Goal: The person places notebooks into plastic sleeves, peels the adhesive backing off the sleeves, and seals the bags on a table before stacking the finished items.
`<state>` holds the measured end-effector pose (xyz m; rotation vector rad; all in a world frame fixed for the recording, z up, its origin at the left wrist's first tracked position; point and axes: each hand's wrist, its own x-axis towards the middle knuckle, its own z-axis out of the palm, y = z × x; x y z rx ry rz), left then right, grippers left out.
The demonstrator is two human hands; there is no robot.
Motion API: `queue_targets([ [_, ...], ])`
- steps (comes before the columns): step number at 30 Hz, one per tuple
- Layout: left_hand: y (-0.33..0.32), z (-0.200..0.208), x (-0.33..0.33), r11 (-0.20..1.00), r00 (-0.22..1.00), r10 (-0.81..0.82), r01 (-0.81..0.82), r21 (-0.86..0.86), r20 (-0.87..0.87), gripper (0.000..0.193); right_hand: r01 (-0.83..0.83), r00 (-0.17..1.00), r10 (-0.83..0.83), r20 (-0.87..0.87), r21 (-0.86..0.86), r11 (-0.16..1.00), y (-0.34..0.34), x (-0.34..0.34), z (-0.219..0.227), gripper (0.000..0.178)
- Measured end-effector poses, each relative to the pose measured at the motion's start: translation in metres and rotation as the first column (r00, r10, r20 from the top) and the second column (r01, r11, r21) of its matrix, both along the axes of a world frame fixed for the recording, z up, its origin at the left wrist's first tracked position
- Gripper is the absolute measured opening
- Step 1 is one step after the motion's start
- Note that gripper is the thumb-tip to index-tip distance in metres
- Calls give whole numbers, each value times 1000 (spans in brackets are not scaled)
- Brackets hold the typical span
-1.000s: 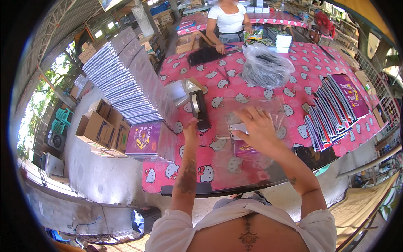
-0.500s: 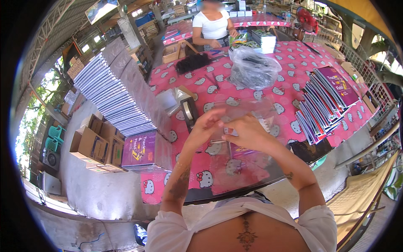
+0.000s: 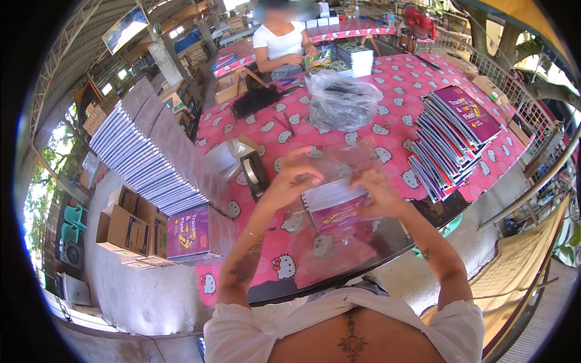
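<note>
A purple-covered spiral-bound book [image 3: 336, 216] lies on the table in front of me, its upper part showing whitish. Clear plastic film [image 3: 345, 158] spreads around and beyond it, probably a bag. My left hand [image 3: 293, 180] hovers by the book's upper left corner, fingers curved and apart. At the upper right edge, my right hand [image 3: 376, 192] has its fingers curled on the clear plastic; the fingertips are partly hidden. Left of my left hand stands a black tape dispenser [image 3: 254, 176] with a roll of tape.
A tall stack of wrapped spiral books [image 3: 151, 160] rises on the left, beside cardboard boxes [image 3: 124, 230]. More purple books [image 3: 460, 124] fan out on the right. A bundle of clear plastic [image 3: 342, 100] and a black heap [image 3: 257, 100] lie farther back. A person [image 3: 281, 45] handles books across the table.
My hands have moved apart from above the book, uncovering it. The book now shows its whitish upper part and purple cover. The whole view has shifted slightly.
</note>
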<state>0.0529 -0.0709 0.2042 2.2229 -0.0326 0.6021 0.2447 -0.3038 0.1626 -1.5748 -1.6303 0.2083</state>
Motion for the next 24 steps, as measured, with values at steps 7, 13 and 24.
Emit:
queue_targets([
  [7, -29, -42, 29, 901, 968, 250, -229, 368, -10, 39, -169, 946, 201, 256, -142, 975, 10, -4, -6, 74],
  [13, -36, -34, 34, 870, 882, 470, -462, 172, -11, 82, -290, 941, 286, -180, 4, 957, 26, 10, 2, 61],
  [24, -37, 5, -33, 916, 928, 370, -356, -187, 48, 39, -303, 815, 199, -544, -108, 947, 90, 19, 32, 62],
])
